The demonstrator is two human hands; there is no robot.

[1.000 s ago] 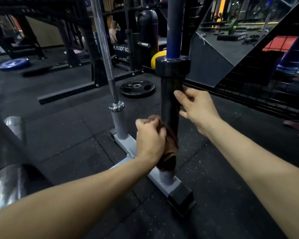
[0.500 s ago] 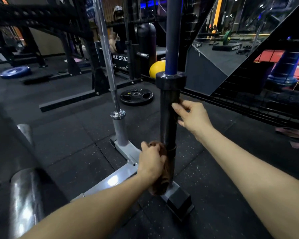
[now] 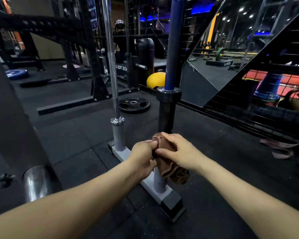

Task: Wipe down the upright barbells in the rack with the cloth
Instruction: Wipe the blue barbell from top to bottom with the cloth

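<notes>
Open gap between the upright chrome barbell with grey sleeve (image 3: pixel 117 107) and the upright blue-shafted barbell with black sleeve (image 3: pixel 167 107), wide enough for a hand, floored by the low grey metal floor rack (image 3: pixel 169 195). Lower black sleeve blocked in front by both hands, left hand (image 3: pixel 142 158) and right hand (image 3: pixel 179 153), gripping the bunched brown cloth (image 3: pixel 173 169) there. Bare black rubber floor (image 3: pixel 231 169) free to the right, closed farther back by the black wire mesh fence (image 3: pixel 248 118); left side hemmed by a thick dark bar with a chrome collar (image 3: pixel 34 181).
</notes>
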